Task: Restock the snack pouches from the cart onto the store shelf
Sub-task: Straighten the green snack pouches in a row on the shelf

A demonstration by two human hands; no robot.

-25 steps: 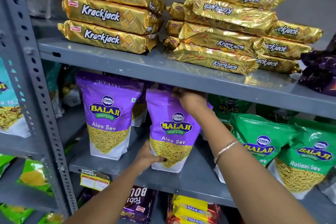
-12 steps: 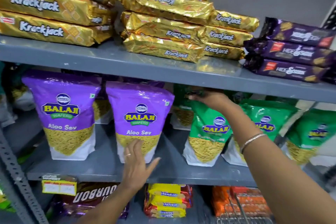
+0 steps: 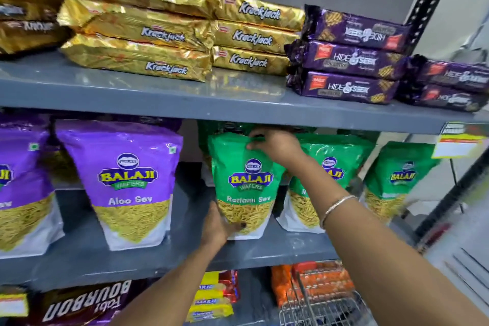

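Observation:
A green Balaji Ratlami Sev pouch (image 3: 242, 188) stands upright on the grey middle shelf (image 3: 264, 254). My left hand (image 3: 217, 227) grips its bottom left corner. My right hand (image 3: 275, 144) pinches its top right edge, just under the shelf above. Two more green pouches (image 3: 341, 156) (image 3: 399, 174) stand to its right, partly hidden by my right arm. A purple Aloo Sev pouch (image 3: 129, 182) stands to the left, with another purple pouch (image 3: 18, 182) at the frame's left edge.
Gold Krackjack packs (image 3: 148, 34) and purple Hide & Seek packs (image 3: 349, 66) are stacked on the top shelf. Biscuit packs (image 3: 84, 304) fill the bottom shelf. A wire cart (image 3: 312, 307) shows at the lower right. A price tag (image 3: 457, 143) hangs at the right upright.
The view has swung right. My left hand left the purple Aloo Sev pouch and moved to the green pouch's bottom; my right hand stays at the green pouch's top.

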